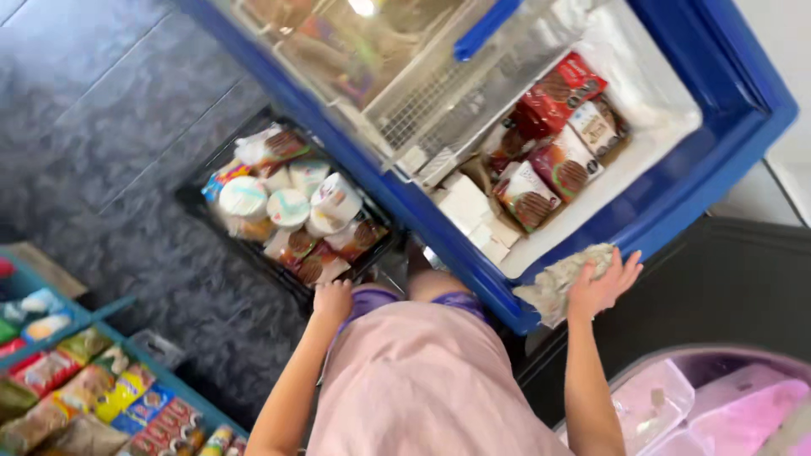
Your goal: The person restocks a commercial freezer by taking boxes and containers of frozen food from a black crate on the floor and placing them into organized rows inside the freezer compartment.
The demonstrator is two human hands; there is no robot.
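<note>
I look down at a blue chest freezer (676, 198) with its sliding glass lid (405, 76) pushed left. Inside lie several red and white ice cream packages (553, 143) and white boxes (469, 211). My right hand (601, 283) presses a crumpled grey cloth (562, 279) on the freezer's front rim. My left hand (332, 301) grips the edge of a black crate (211, 173) on the floor, filled with round ice cream tubs (287, 207) and wrapped packs.
Dark tiled floor (101, 127) lies at the left. A teal rack of snack packets (93, 397) stands at the lower left. A second freezer with a curved lid and pink tubs (718, 405) sits at the lower right.
</note>
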